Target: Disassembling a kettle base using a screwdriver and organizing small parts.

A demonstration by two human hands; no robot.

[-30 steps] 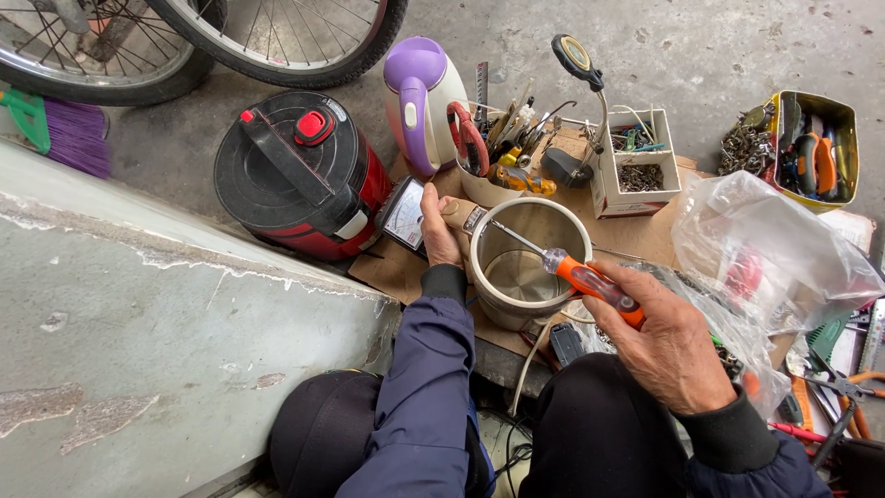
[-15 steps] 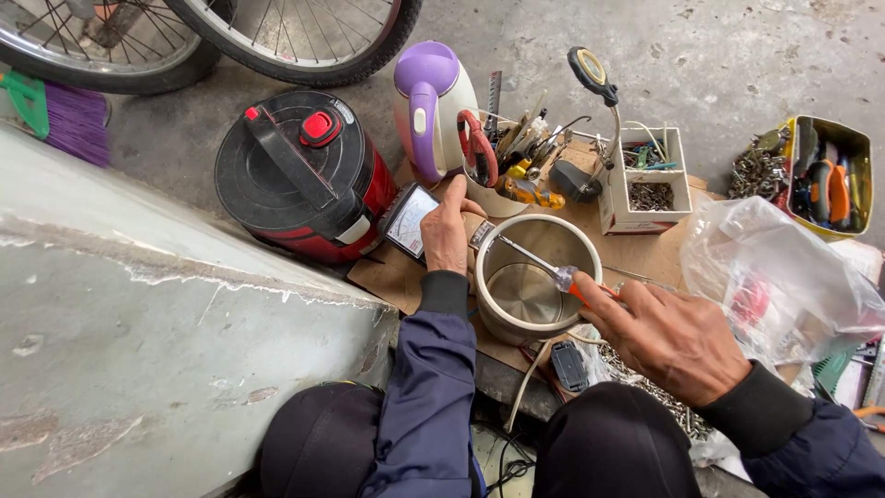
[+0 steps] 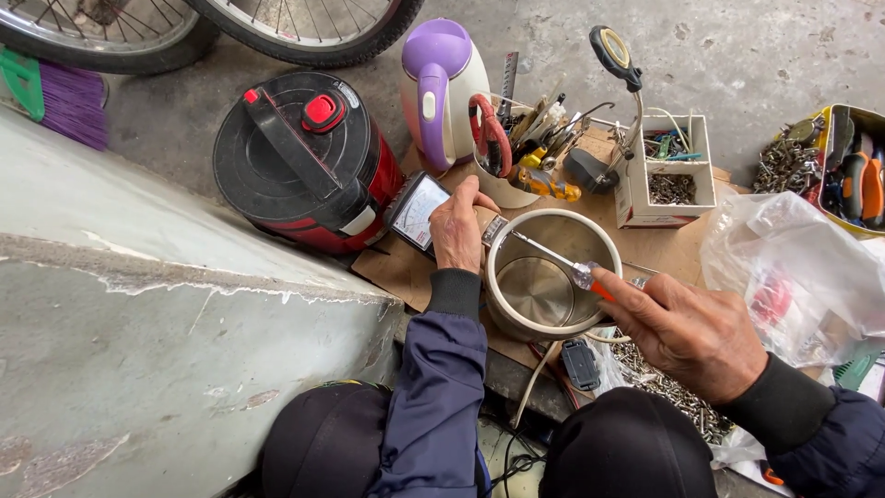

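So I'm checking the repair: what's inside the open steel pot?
Inside the steel pot, only the screwdriver shaft held by the right hand and the bare metal bottom show. The near inner wall is hidden by the rim.

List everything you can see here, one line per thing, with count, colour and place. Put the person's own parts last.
Open steel kettle body with cream rim: one, centre, on cardboard.
Orange-handled screwdriver: one, shaft tip at the kettle's rim.
Flat meter with a white dial face: one, black-edged, left of the kettle.
Red and black lidded cooker: one, left.
Purple and white electric kettle: one, top centre.
Cream cup of hand tools: one, behind the kettle body.
White divided box of small parts: one, right of the cup.
Clear plastic bag: one, right.
Yellow tray of tools: one, far right.
Bicycle wheels: two, black, top.
Left hand: on the meter.
Right hand: fingers gripping the screwdriver.
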